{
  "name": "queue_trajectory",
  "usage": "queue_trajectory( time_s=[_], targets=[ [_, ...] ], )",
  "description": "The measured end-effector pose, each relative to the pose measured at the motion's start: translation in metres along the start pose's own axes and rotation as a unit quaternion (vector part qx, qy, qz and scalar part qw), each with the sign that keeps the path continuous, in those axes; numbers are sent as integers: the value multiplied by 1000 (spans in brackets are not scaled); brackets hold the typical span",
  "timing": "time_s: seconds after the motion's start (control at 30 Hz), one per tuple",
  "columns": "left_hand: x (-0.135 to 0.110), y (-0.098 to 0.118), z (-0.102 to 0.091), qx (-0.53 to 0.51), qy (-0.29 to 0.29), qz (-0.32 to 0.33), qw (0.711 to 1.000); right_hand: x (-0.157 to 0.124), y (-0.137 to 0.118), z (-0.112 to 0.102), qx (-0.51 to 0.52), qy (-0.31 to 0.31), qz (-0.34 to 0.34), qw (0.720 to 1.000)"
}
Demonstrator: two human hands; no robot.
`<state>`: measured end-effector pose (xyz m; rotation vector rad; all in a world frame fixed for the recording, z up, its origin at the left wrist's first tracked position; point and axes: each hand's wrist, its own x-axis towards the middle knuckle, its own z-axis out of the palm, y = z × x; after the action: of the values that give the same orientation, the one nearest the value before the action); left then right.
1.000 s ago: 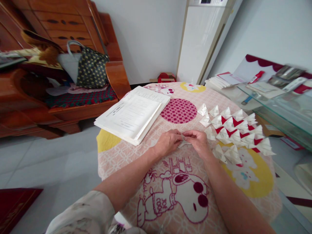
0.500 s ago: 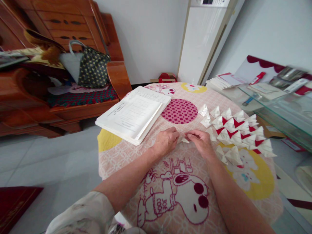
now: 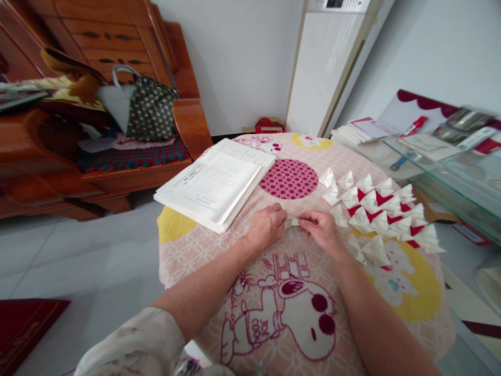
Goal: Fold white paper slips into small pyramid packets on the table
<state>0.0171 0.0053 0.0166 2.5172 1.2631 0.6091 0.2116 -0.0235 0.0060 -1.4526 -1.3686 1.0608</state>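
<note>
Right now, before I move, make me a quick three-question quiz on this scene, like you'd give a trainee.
1. True or false: the paper stack lies flat on the tablecloth.

2. What is between the left hand and the right hand?
A) a metal bowl
B) a small piece of pale paper
C) a red marker

3. Fill in: among the white folded pieces, patches of the colour ___ show.

Key: 1 true; 2 B; 3 red.

A patterned bag (image 3: 152,110) sits on a wooden bench (image 3: 141,175).
</note>
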Motion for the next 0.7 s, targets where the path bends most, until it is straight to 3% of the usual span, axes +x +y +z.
queue_trajectory(
  time_s=[0.33,0.7],
  targets=[
    [0,5,0,9,-6,1,1000,-4,-3,6,-86,20,14,996],
    [0,2,-1,-9,26,-8,1000,-5,-6,4,24,-23,20,999]
  ],
)
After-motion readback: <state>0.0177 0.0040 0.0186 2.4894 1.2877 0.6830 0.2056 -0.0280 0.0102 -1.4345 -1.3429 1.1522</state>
